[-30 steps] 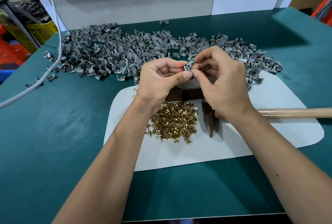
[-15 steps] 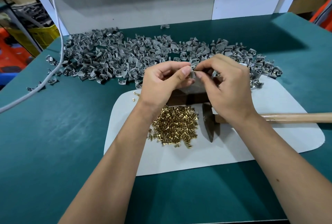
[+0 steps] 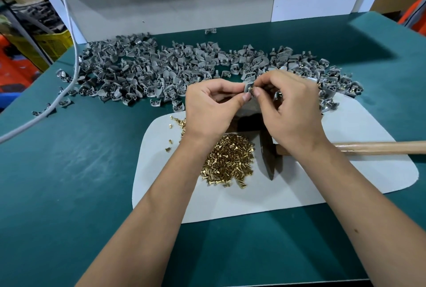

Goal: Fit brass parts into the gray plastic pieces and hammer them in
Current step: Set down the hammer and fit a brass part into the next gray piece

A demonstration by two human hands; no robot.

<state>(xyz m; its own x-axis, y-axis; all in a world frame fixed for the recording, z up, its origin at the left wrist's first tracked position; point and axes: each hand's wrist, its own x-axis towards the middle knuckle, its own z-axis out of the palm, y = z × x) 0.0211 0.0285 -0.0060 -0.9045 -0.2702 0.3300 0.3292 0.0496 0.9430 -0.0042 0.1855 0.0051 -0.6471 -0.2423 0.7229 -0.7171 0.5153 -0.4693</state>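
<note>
My left hand pinches a small gray plastic piece between thumb and fingers, held above the white mat. My right hand pinches a brass part against that piece with thumb and forefinger. More gray pieces seem tucked in my right palm. A heap of brass parts lies on the mat under my wrists. The hammer lies on the mat, its wooden handle pointing right. A broad pile of gray plastic pieces spreads across the back of the table.
The green table carries the mat. A dark block sits under my hands. A white cable hangs down at the left and trails over the table. A few loose brass parts lie at the mat's left edge. Bins stand beyond the left edge.
Both hands have stayed together over the mat, shifting slightly. My right fingers have brought a brass part against the gray piece held in my left hand.
</note>
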